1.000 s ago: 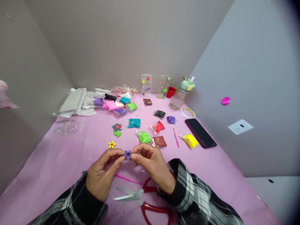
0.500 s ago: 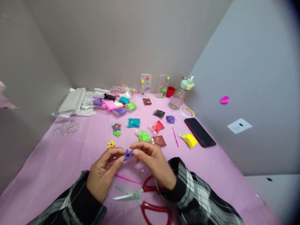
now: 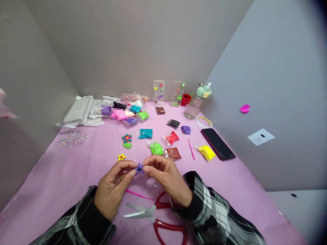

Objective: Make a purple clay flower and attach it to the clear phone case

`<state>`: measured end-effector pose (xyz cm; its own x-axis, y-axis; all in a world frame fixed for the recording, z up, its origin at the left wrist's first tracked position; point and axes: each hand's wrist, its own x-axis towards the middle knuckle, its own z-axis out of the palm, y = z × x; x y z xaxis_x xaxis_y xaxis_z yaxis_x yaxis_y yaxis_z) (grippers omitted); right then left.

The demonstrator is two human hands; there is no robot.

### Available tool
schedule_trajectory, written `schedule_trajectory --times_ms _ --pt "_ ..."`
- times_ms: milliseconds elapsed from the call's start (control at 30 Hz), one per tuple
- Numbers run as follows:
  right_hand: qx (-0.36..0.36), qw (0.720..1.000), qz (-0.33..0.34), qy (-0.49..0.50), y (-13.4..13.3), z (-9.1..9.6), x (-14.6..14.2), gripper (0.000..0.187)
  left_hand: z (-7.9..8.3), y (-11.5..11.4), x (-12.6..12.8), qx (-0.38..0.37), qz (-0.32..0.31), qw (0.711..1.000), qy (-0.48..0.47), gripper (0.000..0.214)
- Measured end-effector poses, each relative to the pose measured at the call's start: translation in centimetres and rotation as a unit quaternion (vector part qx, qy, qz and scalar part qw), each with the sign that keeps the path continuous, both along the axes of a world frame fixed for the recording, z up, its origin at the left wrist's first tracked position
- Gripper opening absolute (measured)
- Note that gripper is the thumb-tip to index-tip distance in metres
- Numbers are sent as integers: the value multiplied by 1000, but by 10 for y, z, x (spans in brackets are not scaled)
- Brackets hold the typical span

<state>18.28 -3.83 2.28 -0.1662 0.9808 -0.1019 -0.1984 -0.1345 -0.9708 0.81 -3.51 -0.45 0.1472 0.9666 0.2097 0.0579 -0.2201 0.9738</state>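
Both grips are clamped on the same tiny thing here: a purple flower [image 3: 139, 168] with a dark centre. The left hand [image 3: 112, 189] has thumb and index finger on its left edge, and the right hand [image 3: 169, 178] pinches a petal on the right side. It's held in the middle of the near part of the scene, looks like just off the desk [image 3: 89, 177].

What could go wrong? The petals look thin and soft, so I'd guess a hard squeeze would flatten them, and pulling the hands apart could stretch or tear one. If the dark centre isn't stuck down well, a bit of twisting might pop it loose – can't tell how firm it is from here. Dropped, it could land by the red-handled scissors [image 3: 150, 213], whose blades are spread right below.

Pose-wise, the hands come in from the near left and near right, wrists low, fingers curled and tips almost meeting – pretty symmetrical. The right plaid sleeve [image 3: 219, 212] is just beside the scissors' handles, so a sideways sweep might nudge them.

Further out, a pink stick [image 3: 140, 195] lies under the hands, and a yellow flower [image 3: 121, 157] is just beyond the left fingers. Past the right hand sit a green pack [image 3: 156, 148] and a brown pack [image 3: 173, 153].
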Motion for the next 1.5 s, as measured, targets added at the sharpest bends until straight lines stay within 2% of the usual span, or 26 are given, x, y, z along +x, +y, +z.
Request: schedule_trajectory --times_ms 433,933,1067,1333,1500 --pt "-5 1000 -7 3 0 2 -1 13 2 0 1 -16 0 1000 2 7" --pt "-21 1000 -8 -4 0 3 0 15 -2 -2 -2 -27 -11 999 -20 11" --pt "-16 1000 -6 -14 1 3 2 15 0 -1 -5 -66 -22 997 -43 23" --pt "-10 1000 27 -6 0 4 3 18 2 7 -9 -168 -85 982 -33 26" --pt "-18 999 41 11 0 3 2 22 7 7 -6 -190 -105 975 -54 22"
